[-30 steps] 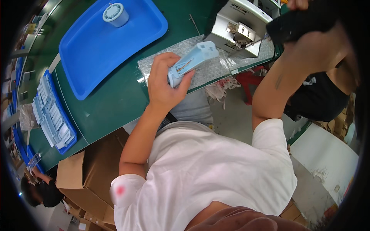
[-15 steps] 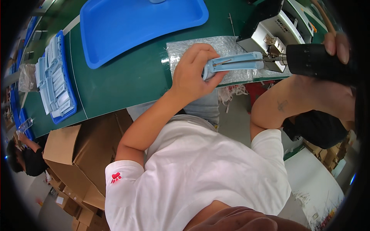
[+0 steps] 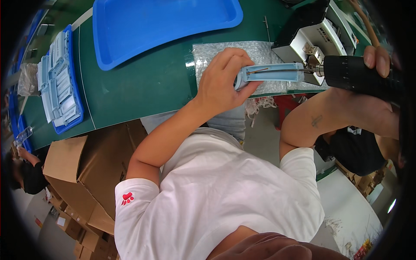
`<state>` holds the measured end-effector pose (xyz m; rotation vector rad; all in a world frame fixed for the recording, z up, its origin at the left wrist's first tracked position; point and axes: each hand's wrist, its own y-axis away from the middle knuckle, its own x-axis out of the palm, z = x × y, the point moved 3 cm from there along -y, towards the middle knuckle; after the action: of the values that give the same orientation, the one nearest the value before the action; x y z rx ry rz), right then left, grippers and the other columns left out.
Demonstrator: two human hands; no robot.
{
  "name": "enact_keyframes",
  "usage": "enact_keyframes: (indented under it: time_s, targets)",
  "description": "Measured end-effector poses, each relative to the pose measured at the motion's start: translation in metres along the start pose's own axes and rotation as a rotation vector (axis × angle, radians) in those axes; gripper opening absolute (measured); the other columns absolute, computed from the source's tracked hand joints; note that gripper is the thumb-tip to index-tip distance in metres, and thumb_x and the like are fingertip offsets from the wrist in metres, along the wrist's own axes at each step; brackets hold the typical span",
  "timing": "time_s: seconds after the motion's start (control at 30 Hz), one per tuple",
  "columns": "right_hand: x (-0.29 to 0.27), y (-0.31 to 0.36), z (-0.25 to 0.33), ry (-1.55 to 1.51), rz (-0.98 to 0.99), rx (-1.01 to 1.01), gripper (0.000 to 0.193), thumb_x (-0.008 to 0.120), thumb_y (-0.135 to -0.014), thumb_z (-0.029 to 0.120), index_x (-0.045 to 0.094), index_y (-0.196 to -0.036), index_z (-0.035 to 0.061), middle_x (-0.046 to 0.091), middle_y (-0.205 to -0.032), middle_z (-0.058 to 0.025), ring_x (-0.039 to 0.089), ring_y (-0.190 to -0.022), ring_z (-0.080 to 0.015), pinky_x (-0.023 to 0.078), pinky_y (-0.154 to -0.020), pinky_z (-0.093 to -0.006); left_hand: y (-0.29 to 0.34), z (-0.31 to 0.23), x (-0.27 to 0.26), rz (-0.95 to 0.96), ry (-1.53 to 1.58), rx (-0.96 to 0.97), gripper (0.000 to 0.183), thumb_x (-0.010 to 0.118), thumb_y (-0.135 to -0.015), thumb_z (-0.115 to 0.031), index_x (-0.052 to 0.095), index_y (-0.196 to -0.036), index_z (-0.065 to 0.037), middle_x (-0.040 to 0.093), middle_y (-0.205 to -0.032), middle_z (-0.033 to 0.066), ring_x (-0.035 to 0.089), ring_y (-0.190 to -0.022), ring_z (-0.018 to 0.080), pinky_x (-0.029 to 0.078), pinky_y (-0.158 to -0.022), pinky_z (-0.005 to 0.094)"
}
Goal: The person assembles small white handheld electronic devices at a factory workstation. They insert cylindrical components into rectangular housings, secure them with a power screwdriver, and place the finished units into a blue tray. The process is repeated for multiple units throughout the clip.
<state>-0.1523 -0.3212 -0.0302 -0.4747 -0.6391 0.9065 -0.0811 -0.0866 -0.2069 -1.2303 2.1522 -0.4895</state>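
My left hand grips one end of a light-blue plastic housing, long and trough-shaped, with its open side showing. A thin copper-coloured piece lies inside it near my fingers. My right hand is wrapped around a black electric screwdriver, lying level, with part of that hand lost in the dark rim. From its metal chuck a thin shaft points left into the far end of the housing. Whether the tip meets a screw cannot be made out.
Bubble wrap lies on the green table under the work. A black-and-white box-shaped device stands close behind the screwdriver. A large blue tray and a smaller tray of light-blue parts are left. Cardboard boxes and people flank me.
The housing and screwdriver sit slightly further right in the picture, and the housing is turned a little. Table and trays have shifted slightly with the view. Both hands keep their grip.
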Motion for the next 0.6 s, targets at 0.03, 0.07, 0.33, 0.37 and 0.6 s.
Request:
enact_keyframes:
  time_s: [0.03,0.07,0.33,0.37,0.6]
  targets:
    - [0.0,0.0,0.0,-0.003,-0.004,-0.002,0.063,0.054,-0.087,0.064,0.057,-0.109,0.0047,0.055,-0.1,-0.0141,0.053,-0.082,-0.0231,0.047,-0.073,-0.0373,0.0,0.0,0.0,0.001,0.0,-0.003,0.042,0.089,-0.072,-0.01,0.062,-0.104,-0.004,0.066,-0.104,0.0126,0.066,-0.089,0.0287,0.053,-0.074,0.0363]
    - [-0.001,0.001,-0.001,0.0,-0.004,0.0,0.063,0.053,-0.088,0.064,0.057,-0.109,0.0047,0.055,-0.1,-0.0144,0.053,-0.081,-0.0231,0.046,-0.072,-0.0372,0.0,0.001,0.0,0.001,0.0,-0.002,0.042,0.089,-0.072,-0.01,0.062,-0.104,-0.004,0.066,-0.104,0.0127,0.066,-0.089,0.0288,0.053,-0.074,0.0363]
    - [-0.004,0.011,-0.005,-0.005,0.0,-0.008,0.067,0.05,-0.089,0.067,0.056,-0.111,0.0042,0.054,-0.1,-0.0163,0.053,-0.078,-0.0235,0.046,-0.068,-0.0365,0.001,0.002,0.001,0.005,0.004,0.013,0.044,0.09,-0.071,-0.009,0.062,-0.105,-0.004,0.066,-0.104,0.0125,0.066,-0.088,0.0295,0.054,-0.072,0.0361]
    - [-0.005,0.012,-0.006,-0.005,-0.004,-0.012,0.067,0.05,-0.089,0.067,0.056,-0.111,0.0042,0.054,-0.1,-0.0166,0.053,-0.078,-0.0235,0.045,-0.068,-0.0365,0.001,0.002,0.001,0.008,0.009,0.006,0.044,0.09,-0.071,-0.009,0.062,-0.105,-0.004,0.066,-0.104,0.0125,0.066,-0.088,0.0295,0.053,-0.072,0.0361]
    - [-0.007,0.012,-0.007,-0.019,-0.019,-0.026,0.07,0.047,-0.091,0.07,0.055,-0.113,0.0038,0.054,-0.1,-0.0183,0.052,-0.075,-0.0239,0.045,-0.065,-0.0359,0.003,0.001,0.003,0.033,-0.006,-0.016,0.046,0.089,-0.071,-0.008,0.062,-0.107,-0.004,0.065,-0.105,0.0131,0.065,-0.09,0.0305,0.053,-0.073,0.037]
